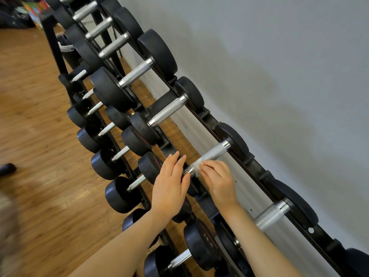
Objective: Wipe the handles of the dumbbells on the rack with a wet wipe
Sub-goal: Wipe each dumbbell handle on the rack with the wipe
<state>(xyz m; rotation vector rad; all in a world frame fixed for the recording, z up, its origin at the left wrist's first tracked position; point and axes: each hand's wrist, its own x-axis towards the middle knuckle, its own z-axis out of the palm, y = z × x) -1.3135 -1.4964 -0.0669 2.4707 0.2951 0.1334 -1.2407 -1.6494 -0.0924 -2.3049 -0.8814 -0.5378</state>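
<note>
A black dumbbell rack runs diagonally along the wall with several black dumbbells on two tiers. My right hand presses a white wet wipe onto the near end of one knurled silver handle on the top tier, fingers curled over the wipe. My left hand lies with straight fingers on the near black head of that same dumbbell, which it mostly hides. More top-tier handles show up the row and nearer me.
A grey wall stands right behind the rack. Wooden floor spreads to the left. The lower tier holds smaller dumbbells. A dark object lies on the floor at far left, and colourful clutter sits at the top left.
</note>
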